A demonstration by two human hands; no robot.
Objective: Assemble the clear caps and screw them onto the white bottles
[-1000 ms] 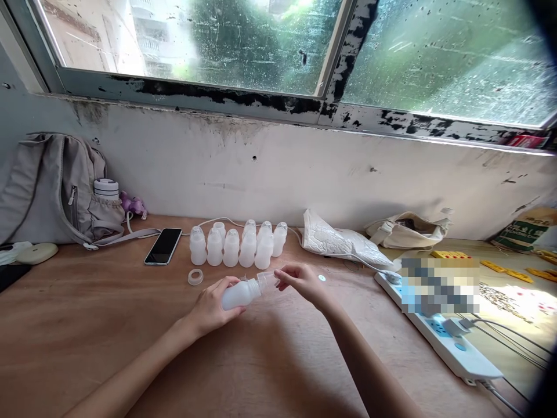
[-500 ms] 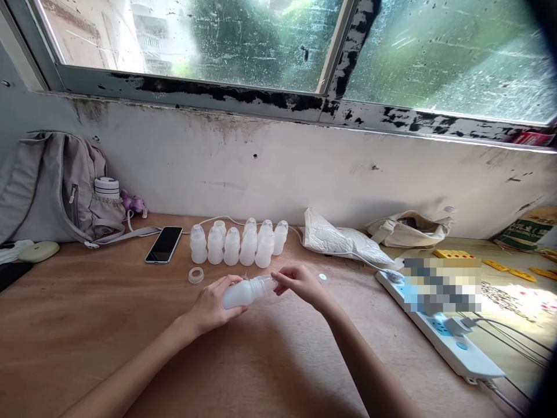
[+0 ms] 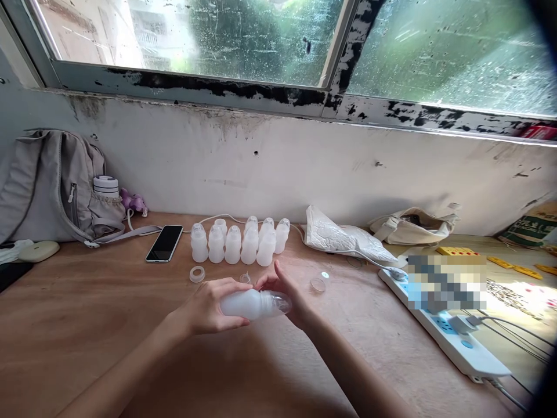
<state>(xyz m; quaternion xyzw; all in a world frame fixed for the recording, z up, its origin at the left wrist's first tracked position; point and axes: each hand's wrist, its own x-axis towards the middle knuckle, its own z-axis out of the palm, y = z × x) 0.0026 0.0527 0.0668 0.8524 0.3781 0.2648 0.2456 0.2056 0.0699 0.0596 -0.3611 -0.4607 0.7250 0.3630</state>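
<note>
A frosted white bottle (image 3: 243, 304) with a clear domed top lies nearly level above the wooden table, its top pointing right. My left hand (image 3: 216, 306) is wrapped round the bottle's body. At the clear top, my right hand (image 3: 289, 297) curves behind it with the thumb raised; its other fingers are partly hidden by the bottle. Several similar bottles (image 3: 232, 245) stand upright in a group behind my hands. A white ring (image 3: 197, 274) lies to the left, a small clear piece (image 3: 246, 278) just behind my hands, and a clear round part (image 3: 318, 284) to the right, near a small white disc (image 3: 325, 274).
A phone (image 3: 164, 244) and a grey backpack (image 3: 56, 186) are at the left. White padded packaging (image 3: 343, 238) and a cream bag (image 3: 411, 227) lie at the back right. A power strip (image 3: 448, 331) with cables runs along the right side.
The bottle has turned to lie more level, and my right hand has moved from its tip to behind the clear top. A clear round part now shows on the table at the right.
</note>
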